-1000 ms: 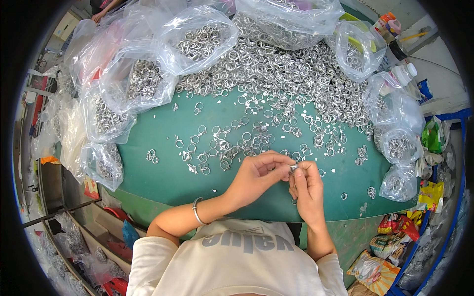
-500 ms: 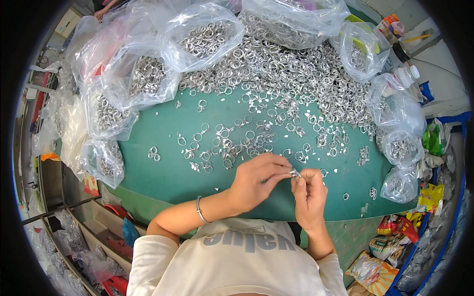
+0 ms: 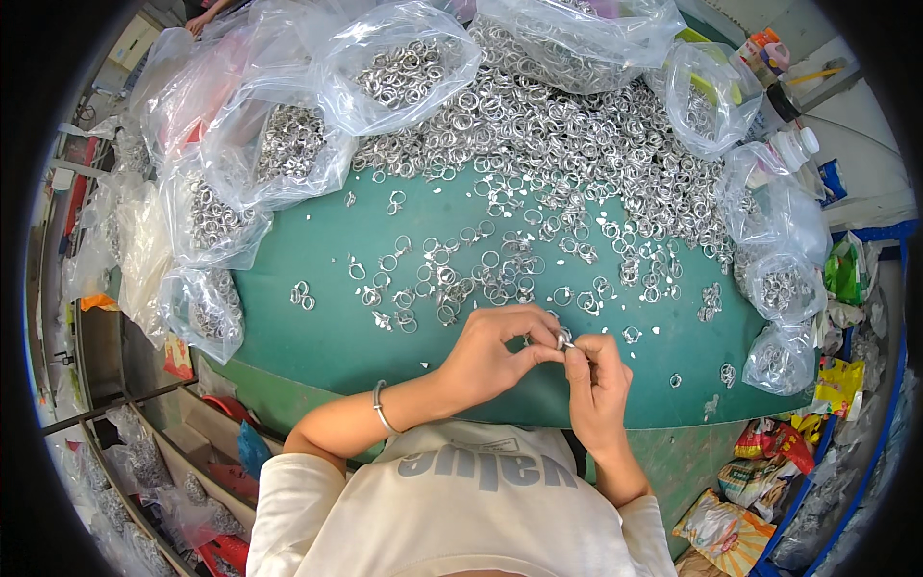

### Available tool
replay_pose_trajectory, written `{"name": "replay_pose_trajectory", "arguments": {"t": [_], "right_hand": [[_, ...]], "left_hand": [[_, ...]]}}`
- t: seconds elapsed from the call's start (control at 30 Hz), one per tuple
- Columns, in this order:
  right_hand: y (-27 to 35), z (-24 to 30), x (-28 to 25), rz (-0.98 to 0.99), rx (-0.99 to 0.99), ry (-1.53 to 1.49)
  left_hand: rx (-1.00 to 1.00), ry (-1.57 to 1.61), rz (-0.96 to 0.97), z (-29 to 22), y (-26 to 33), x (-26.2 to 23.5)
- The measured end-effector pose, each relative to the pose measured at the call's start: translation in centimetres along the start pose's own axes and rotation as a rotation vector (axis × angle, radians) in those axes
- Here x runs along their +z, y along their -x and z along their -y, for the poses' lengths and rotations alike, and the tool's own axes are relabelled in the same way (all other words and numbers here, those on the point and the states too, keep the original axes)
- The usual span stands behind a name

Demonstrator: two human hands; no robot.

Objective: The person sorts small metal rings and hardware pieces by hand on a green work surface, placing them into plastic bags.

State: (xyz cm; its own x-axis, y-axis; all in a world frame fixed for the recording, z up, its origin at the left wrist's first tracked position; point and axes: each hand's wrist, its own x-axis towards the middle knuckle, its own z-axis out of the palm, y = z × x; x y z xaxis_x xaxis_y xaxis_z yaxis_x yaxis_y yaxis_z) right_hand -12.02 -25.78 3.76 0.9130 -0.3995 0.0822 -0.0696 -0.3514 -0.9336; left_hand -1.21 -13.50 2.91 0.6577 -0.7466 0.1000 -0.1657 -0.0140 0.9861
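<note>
Over the near part of the green table, a small silver-coloured ring (image 3: 564, 339) is pinched between my two hands. My left hand (image 3: 490, 354) reaches in from the left, closed, with thumb and forefinger on the ring. Facing it, my right hand (image 3: 598, 389) is also closed, its thumb and fingertips at the ring's right side. The fingers partly hide it, and its details are too small to make out. Just beyond my hands lie scattered loose rings (image 3: 447, 281) with small white flakes among them.
A large heap of rings (image 3: 577, 135) covers the table's far side. Clear plastic bags of rings, such as one at the far left (image 3: 399, 82) and one at the right (image 3: 777, 361), edge the green tabletop (image 3: 317, 356). Divided drawers (image 3: 173, 433) stand at lower left.
Both hands have shifted slightly nearer to me and turned the ring between the fingertips. My left fingers now curl more around it. The things on the table look unchanged.
</note>
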Motion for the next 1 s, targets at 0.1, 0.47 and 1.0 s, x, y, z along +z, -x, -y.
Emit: {"name": "replay_pose_trajectory", "arguments": {"t": [0.1, 0.47, 1.0], "right_hand": [[-0.4, -0.1, 0.4, -0.106, -0.176, 0.135], [-0.8, -1.1, -2.5, -0.138, 0.321, -1.037], [-1.7, -4.6, -0.8, 0.094, 0.066, 0.680]], "left_hand": [[0.063, -0.009, -0.177, 0.6, 1.0, 1.3], [-0.138, -0.214, -0.300, 3.4, -1.0, -0.9], [0.144, -0.879, 0.155, 4.3, -0.1, 0.9]]}}
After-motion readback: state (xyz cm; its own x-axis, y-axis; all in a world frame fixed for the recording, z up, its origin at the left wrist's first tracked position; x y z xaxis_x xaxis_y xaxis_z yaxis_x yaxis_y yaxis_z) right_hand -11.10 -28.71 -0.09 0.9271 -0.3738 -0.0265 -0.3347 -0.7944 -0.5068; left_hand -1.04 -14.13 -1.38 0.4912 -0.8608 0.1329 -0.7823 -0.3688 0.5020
